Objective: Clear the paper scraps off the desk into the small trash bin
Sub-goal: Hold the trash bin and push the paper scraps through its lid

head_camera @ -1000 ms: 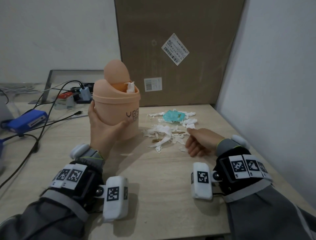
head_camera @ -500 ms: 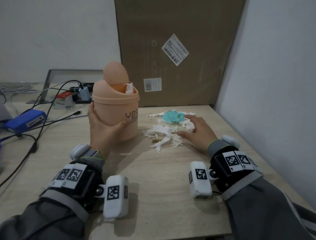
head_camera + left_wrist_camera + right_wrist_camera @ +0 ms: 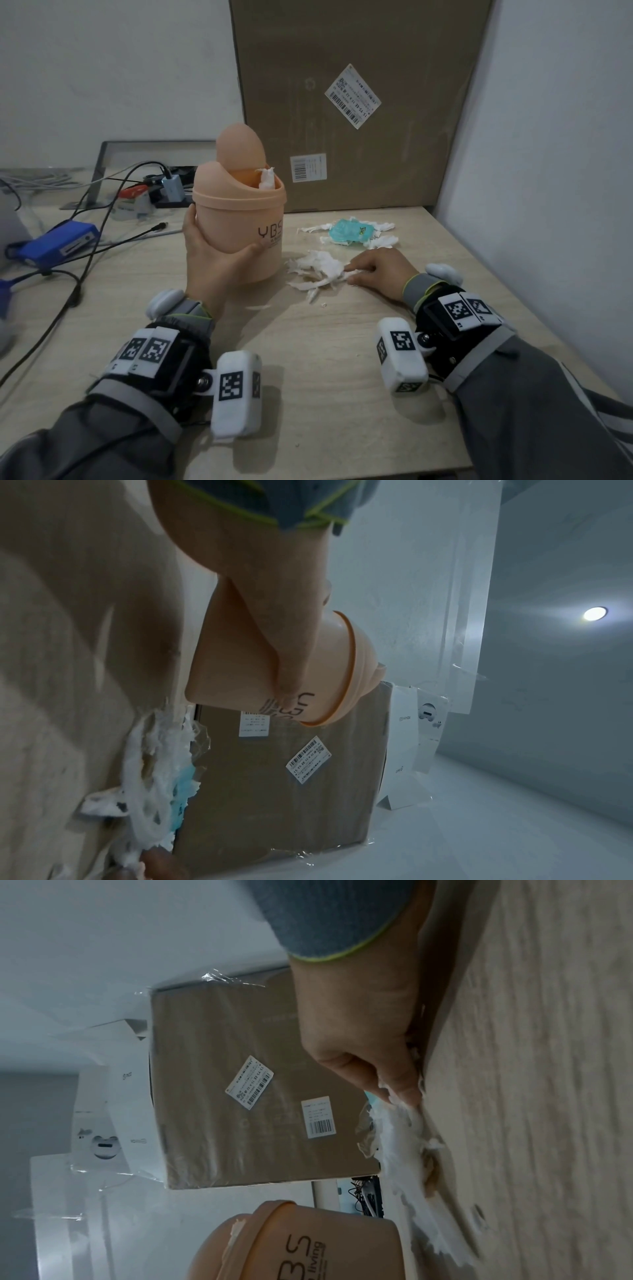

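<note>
The left hand [image 3: 212, 260] grips the small peach trash bin [image 3: 239, 219] from its near side, thumb curled round the front wall next to the dark lettering and the fingers wrapped round the far-left side. The bin stands on the wooden desk [image 3: 308, 359] toward the middle of its far edge. Its swing lid [image 3: 241, 150] is tipped up, and a white paper scrap [image 3: 265, 178] sticks out of the opening. In the left wrist view the thumb [image 3: 291, 680] presses the bin wall [image 3: 232, 669] just below the rim.

The right hand [image 3: 380, 270] lies palm-down on the desk near the right edge, fingers close together and bent, its fingertips touching the right end of a heap of torn white paper scraps [image 3: 318, 269]. In the right wrist view the fingers [image 3: 397, 1083] pinch down into the white scraps [image 3: 400, 1129] against the wood, though whether any piece is actually clamped cannot be told. This heap sits just right of the bin's base. A few tiny crumbs [image 3: 322, 304] lie nearer the front edge.

Behind the heap, closer to the far edge, a crumpled teal wrapper [image 3: 351, 232] rests among more white shreds [image 3: 376, 240]. A large cardboard box [image 3: 356, 102] with a barcode label [image 3: 352, 96] stands against the wall at the far-right corner. Along the left edge lie a blue device [image 3: 54, 241] and black cables [image 3: 85, 246].
</note>
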A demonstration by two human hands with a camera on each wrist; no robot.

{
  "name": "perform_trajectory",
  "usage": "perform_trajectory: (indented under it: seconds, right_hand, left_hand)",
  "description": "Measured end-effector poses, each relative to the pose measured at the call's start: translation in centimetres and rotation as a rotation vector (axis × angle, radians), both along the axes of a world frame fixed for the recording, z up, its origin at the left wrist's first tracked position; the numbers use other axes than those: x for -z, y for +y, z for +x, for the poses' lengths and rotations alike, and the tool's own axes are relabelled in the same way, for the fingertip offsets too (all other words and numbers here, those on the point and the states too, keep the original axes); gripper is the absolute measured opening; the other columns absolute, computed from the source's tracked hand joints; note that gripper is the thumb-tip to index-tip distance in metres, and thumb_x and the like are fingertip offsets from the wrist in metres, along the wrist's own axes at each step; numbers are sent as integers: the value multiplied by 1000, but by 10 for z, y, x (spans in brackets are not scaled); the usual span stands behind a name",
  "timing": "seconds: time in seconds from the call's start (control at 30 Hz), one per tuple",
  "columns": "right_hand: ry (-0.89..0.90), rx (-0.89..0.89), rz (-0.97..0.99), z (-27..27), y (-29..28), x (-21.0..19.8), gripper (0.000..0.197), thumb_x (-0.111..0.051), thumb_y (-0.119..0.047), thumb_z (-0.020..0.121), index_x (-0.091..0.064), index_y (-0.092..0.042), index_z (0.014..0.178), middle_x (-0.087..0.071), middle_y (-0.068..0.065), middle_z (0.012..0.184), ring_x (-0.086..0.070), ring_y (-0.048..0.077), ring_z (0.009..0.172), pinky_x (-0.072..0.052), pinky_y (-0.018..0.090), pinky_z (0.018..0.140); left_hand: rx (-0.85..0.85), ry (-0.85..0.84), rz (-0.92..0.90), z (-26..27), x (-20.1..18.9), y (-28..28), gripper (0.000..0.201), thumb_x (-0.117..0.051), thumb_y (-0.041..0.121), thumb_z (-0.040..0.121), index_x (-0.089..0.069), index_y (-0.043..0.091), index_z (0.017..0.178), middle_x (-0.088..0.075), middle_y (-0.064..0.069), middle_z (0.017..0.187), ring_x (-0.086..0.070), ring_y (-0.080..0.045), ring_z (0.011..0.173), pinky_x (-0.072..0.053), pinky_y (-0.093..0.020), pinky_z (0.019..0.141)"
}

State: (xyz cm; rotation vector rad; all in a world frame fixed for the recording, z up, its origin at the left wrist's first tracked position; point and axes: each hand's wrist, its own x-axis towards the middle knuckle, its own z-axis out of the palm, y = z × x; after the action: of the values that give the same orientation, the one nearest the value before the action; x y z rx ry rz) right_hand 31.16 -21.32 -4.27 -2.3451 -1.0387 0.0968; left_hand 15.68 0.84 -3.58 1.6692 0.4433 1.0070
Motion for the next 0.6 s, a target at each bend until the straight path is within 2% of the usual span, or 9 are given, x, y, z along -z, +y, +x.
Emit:
perform_trajectory:
  seconds: [0.1, 0.13, 0.27, 0.43, 0.47, 0.53, 0.6]
  right_hand:
    - [-43, 31, 38, -3, -1, -1, 21, -72, -18, 80, -74, -9, 99, -73, 9, 102, -63, 13, 95, -36, 5, 71]
    - [-46, 50, 57, -4, -1, -2, 21, -72, -18, 80, -74, -8, 98, -73, 10, 100, -63, 14, 94, -34, 5, 70]
    - [-64, 175, 270, -7, -4, -6, 21, -72, -16, 79, -74, -6, 97, -73, 10, 99, -65, 18, 98, -36, 9, 80]
    - [-109, 245, 591, -16, -7, -22, 19, -73, -14, 78, -74, -5, 96, -74, 10, 94, -65, 12, 85, -46, 14, 84]
    - [-127, 245, 640, -18, -7, -25, 18, -73, -14, 79, -75, -6, 95, -74, 9, 93, -65, 11, 83, -48, 12, 82]
    - [-164, 243, 726, -22, -6, -31, 18, -72, -14, 79, -75, -6, 95, -74, 8, 91, -64, 8, 80, -45, 2, 73]
    - [-209, 232, 797, -26, -5, -35, 19, -72, -13, 79, -74, -6, 97, -74, 6, 91, -63, 4, 79, -43, -1, 70]
  left_hand:
    - [3, 9, 11, -1, -1, -1, 125, -83, 46, 45, -17, 32, 149, -40, 6, 142, -46, -16, 126, -42, -48, 106]
    - [3, 11, 15, -1, -1, -1, 124, -84, 46, 45, -17, 32, 149, -41, 7, 142, -46, -16, 126, -43, -48, 106]
    - [4, 28, 50, -2, -2, -2, 126, -84, 49, 43, -18, 34, 149, -41, 6, 143, -46, -16, 126, -43, -48, 105]
    - [60, 62, 144, -3, -4, -6, 123, -85, 53, 41, -18, 43, 144, -40, 7, 142, -47, -15, 125, -45, -48, 103]
    - [85, 68, 169, -3, -6, -7, 122, -85, 54, 40, -18, 46, 142, -40, 8, 142, -46, -14, 125, -45, -48, 103]
    - [131, 87, 224, -4, -7, -11, 120, -85, 54, 40, -16, 51, 139, -39, 12, 138, -45, -12, 124, -45, -46, 103]
    - [166, 96, 291, -3, -9, -14, 121, -85, 54, 42, -16, 48, 141, -38, 15, 136, -44, -10, 124, -45, -44, 104]
